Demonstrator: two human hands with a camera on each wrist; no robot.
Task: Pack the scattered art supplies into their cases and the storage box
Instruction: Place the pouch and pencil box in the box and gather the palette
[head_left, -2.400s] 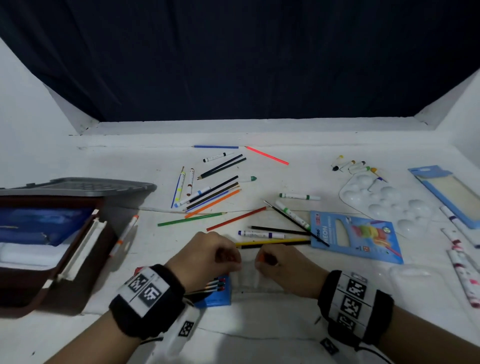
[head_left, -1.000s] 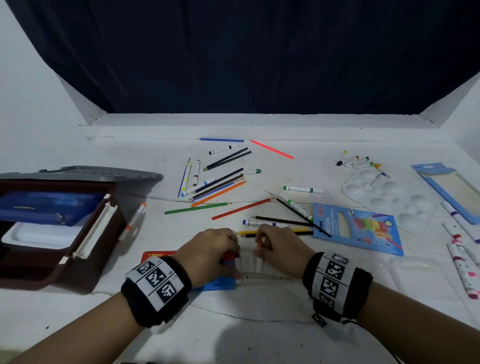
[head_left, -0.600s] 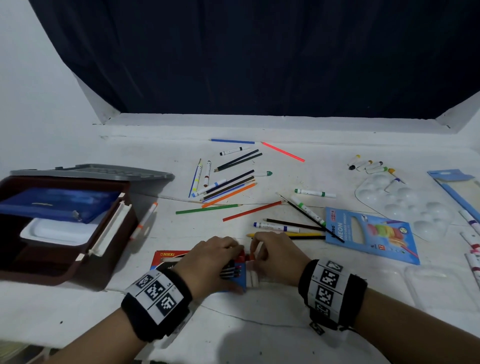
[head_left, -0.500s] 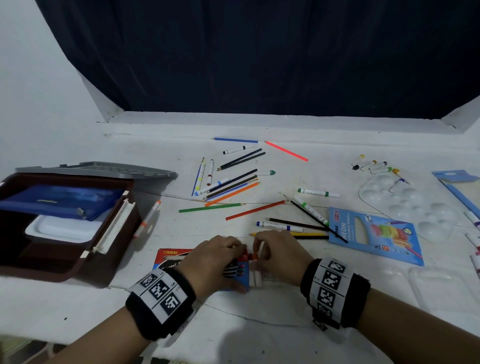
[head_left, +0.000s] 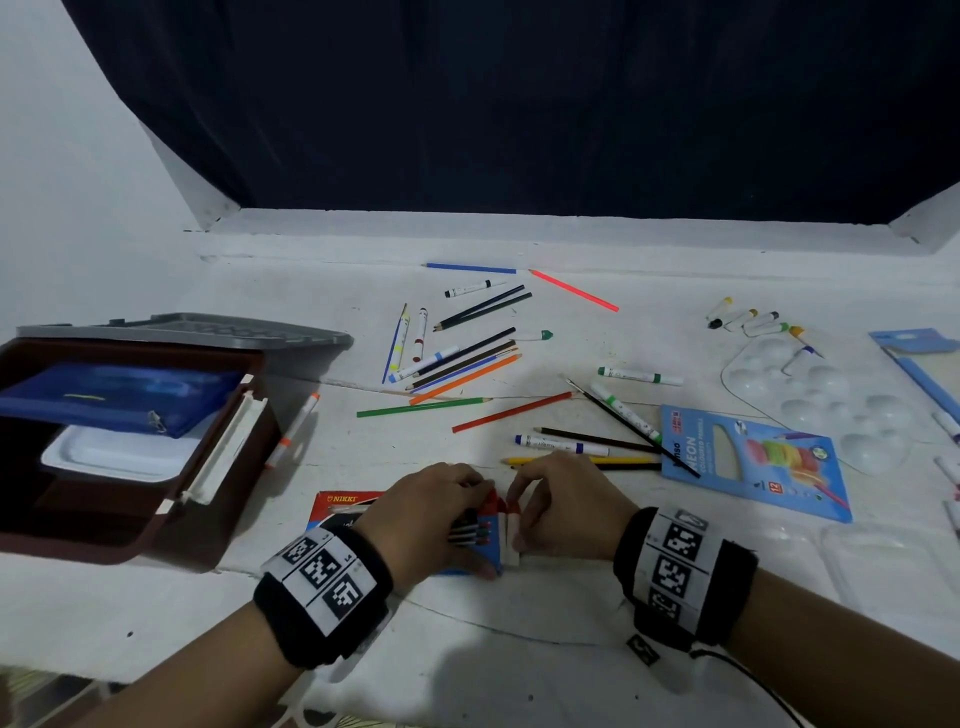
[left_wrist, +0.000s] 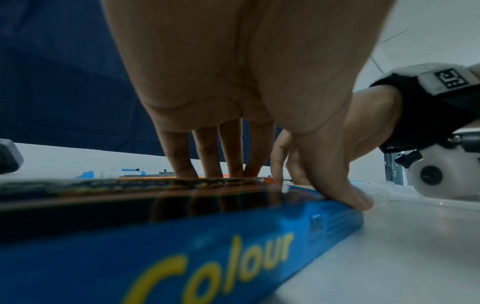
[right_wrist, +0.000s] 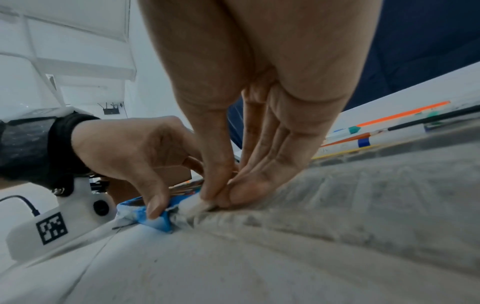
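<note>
From the head view, the step in hand looks like closing the blue colour-pen box (head_left: 480, 540) at the near edge of the bench (head_left: 519, 649); next the flap needs tucking in, I judge. The left wrist view shows the left hand (left_wrist: 233, 82), grip arched over the box, thumb and fingertips clamping its edges. The right wrist view shows the right hand (right_wrist: 259, 102), grip pressed together, pinching the white end flap (right_wrist: 191, 202).

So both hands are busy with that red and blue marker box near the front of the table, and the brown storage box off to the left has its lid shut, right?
Not quite: the brown storage box is open, its grey lid up behind it, as the head view shows. Both the left hand and right hand are indeed on the marker box.
</note>
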